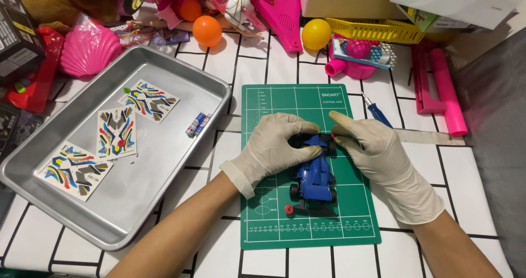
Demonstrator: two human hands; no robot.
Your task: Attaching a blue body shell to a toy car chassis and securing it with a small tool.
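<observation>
A blue toy race car [316, 177] with black wheels lies on a green cutting mat [359, 223]. Both my hands wear pale gloves. My left hand [276, 146] wraps over the car's far end from the left. From the right, my right hand [372, 146] pinches that same end with thumb and forefinger. A small red round part [288, 209] sits on the mat beside the car's near wheel.
A metal tray [164, 163] at left holds three sticker sheets [116, 133] and two small batteries [197, 124]. A blue-handled screwdriver [378, 112] lies right of the mat. Pink, orange and yellow plastic toys, balls and boxes crowd the table's far edge.
</observation>
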